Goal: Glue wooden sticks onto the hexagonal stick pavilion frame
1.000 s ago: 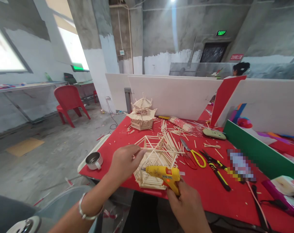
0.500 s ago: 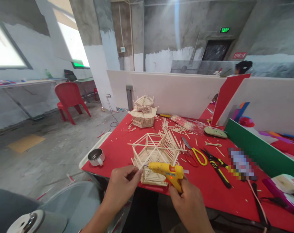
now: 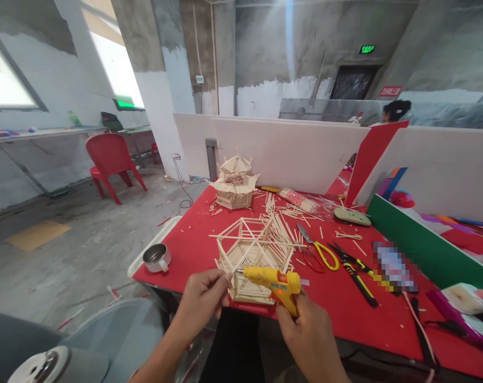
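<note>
A yellow glue gun (image 3: 271, 281) with a small orange light is gripped by my right hand (image 3: 308, 325), its nozzle pointing left. The nozzle tip is at the near-left corner of a hexagonal frame of thin wooden sticks (image 3: 252, 266). Thumb and fingers of my left hand (image 3: 203, 298) are pinched together beside that corner, near the nozzle; what they hold, if anything, is too small to make out. Crossed sticks span the top of the frame. Behind it stands a small stick pagoda (image 3: 235, 183) with tiered roofs.
Loose sticks (image 3: 283, 229) lie behind the frame. Scissors (image 3: 325, 255), pliers (image 3: 357, 276) and a green case (image 3: 352, 216) are to the right on the red table (image 3: 193, 223). A metal cup (image 3: 157, 258) stands at the left edge, above a grey bin.
The fingers of my left hand have closed further and shifted slightly at the corner. The glue gun stays nearly in place. The whole view has shifted slightly.
</note>
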The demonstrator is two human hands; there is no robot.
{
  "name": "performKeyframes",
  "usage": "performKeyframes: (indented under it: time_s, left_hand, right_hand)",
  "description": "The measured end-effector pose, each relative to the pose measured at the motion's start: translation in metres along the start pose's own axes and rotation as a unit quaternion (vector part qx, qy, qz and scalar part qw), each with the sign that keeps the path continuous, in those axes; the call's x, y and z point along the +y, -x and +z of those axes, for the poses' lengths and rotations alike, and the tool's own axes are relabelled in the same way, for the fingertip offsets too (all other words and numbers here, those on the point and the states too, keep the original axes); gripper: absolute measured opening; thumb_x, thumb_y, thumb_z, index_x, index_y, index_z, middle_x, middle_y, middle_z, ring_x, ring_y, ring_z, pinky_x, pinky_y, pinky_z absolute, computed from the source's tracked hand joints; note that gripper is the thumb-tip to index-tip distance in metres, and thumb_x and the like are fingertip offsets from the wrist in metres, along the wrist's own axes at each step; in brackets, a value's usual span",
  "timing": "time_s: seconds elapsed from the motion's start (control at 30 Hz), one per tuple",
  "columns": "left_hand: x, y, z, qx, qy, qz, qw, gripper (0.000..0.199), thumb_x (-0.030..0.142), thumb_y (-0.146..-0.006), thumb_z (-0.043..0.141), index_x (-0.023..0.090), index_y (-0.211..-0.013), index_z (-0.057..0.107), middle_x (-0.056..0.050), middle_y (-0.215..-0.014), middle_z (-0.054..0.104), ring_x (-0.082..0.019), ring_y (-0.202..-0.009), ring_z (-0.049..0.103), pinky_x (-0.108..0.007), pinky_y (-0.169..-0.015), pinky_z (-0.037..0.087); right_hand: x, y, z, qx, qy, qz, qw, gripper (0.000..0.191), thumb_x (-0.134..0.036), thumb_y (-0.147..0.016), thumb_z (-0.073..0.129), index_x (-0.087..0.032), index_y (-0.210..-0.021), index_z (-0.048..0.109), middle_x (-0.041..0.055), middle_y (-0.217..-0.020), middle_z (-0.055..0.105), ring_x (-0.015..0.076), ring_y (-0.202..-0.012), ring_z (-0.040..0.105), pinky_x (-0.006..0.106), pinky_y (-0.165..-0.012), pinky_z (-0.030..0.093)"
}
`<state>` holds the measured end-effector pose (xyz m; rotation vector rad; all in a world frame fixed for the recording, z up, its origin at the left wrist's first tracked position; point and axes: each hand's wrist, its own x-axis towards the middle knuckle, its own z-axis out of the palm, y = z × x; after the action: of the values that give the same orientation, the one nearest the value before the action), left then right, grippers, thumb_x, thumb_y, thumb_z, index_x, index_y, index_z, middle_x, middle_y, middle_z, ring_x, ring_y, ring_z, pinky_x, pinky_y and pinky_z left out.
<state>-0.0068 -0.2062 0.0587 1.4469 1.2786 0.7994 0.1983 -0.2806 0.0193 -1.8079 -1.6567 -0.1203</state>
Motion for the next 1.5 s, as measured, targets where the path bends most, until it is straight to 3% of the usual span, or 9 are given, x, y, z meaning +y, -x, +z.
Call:
performKeyframes:
  time_s: [0.43, 0.67, 0.87, 1.1, 1.5]
  left_hand:
    - [-0.014, -0.011, -0.005, -0.050, 0.168, -0.057, 0.983, 0.040, 0.051, -0.082, 0.062, 0.014, -0.067, 0.061, 0.003, -0.041, 0.054, -0.003, -0.028, 0.034, -0.015, -0.032, 0.019]
    - [-0.010, -0.010, -0.003, -0.043, 0.203, -0.077, 0.975, 0.041, 0.052, -0.080, 0.064, 0.014, -0.067, 0.060, 0.004, -0.040, 0.052, -0.003, -0.027, 0.032, -0.015, -0.031, 0.017]
    - [-0.004, -0.009, -0.004, -0.039, 0.212, -0.082, 0.973, 0.042, 0.053, -0.078, 0.066, 0.013, -0.065, 0.060, 0.003, -0.039, 0.051, -0.002, -0.027, 0.032, -0.014, -0.031, 0.016]
    - [0.000, -0.010, -0.005, -0.034, 0.229, -0.092, 0.969, 0.041, 0.051, -0.074, 0.069, 0.014, -0.061, 0.058, 0.004, -0.036, 0.049, -0.002, -0.026, 0.029, -0.015, -0.031, 0.014]
    - [-0.006, -0.010, -0.005, -0.019, 0.218, -0.084, 0.972, 0.047, 0.057, -0.072, 0.070, 0.014, -0.060, 0.058, 0.005, -0.035, 0.044, -0.001, -0.027, 0.026, -0.015, -0.032, 0.012]
  right_hand:
    - [-0.009, 0.007, 0.012, 0.044, 0.025, 0.022, 0.998, 0.024, -0.034, -0.090, 0.046, -0.022, -0.074, 0.058, 0.0045, -0.056, 0.063, 0.0226, -0.051, 0.063, 0.030, -0.052, 0.038]
    - [-0.024, 0.011, 0.002, 0.023, -0.111, 0.025, 0.993, 0.039, -0.050, -0.096, 0.045, -0.017, -0.092, 0.066, 0.0070, -0.070, 0.068, 0.0209, -0.063, 0.066, 0.029, -0.060, 0.045]
    - [-0.018, 0.020, 0.012, 0.036, -0.106, -0.012, 0.994, 0.039, -0.045, -0.100, 0.041, -0.016, -0.103, 0.067, 0.0110, -0.079, 0.071, 0.0233, -0.071, 0.069, 0.032, -0.068, 0.053]
    - [-0.010, 0.020, 0.020, 0.040, -0.148, -0.108, 0.982, 0.027, -0.032, -0.097, 0.053, -0.016, -0.117, 0.060, 0.0117, -0.093, 0.072, 0.0218, -0.084, 0.072, 0.029, -0.071, 0.058]
    - [-0.016, 0.016, 0.019, 0.074, -0.155, -0.133, 0.976, 0.025, -0.028, -0.096, 0.053, -0.015, -0.118, 0.056, 0.0108, -0.092, 0.072, 0.0210, -0.081, 0.072, 0.028, -0.070, 0.058]
